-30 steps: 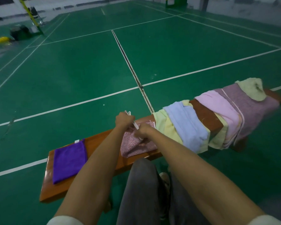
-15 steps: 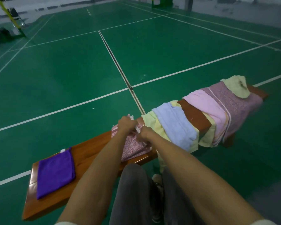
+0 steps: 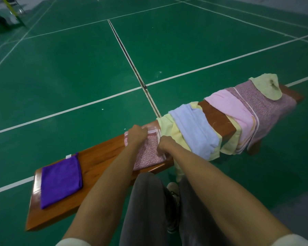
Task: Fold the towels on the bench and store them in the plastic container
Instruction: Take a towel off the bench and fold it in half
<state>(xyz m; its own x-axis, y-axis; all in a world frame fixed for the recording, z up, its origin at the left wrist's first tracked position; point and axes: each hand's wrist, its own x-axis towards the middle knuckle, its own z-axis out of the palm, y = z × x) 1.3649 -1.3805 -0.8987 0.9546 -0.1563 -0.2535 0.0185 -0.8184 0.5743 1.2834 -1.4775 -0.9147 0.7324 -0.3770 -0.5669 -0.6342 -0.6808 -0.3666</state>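
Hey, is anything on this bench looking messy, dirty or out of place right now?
Yes. The pale green towel at the far end of the bench carries a dark smudge, like a stain. The yellow towel hangs off the near edge, partly under the blue towel. No plastic container is in view.

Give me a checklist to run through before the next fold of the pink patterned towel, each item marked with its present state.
1. Both hands on the towel: ok. The left hand is at the far edge of the pink patterned towel; the right hand grips its right edge.
2. Towel lying flat on the bench: ok.
3. Edges aligned under the hands: cannot tell, the hands cover them.
4. Neighbouring yellow towel apart from the fold: not ok, it touches the right edge.
5. Folded purple towel out of the way: ok, apart at the left end.
6. Plastic container within reach: cannot tell, none in view.
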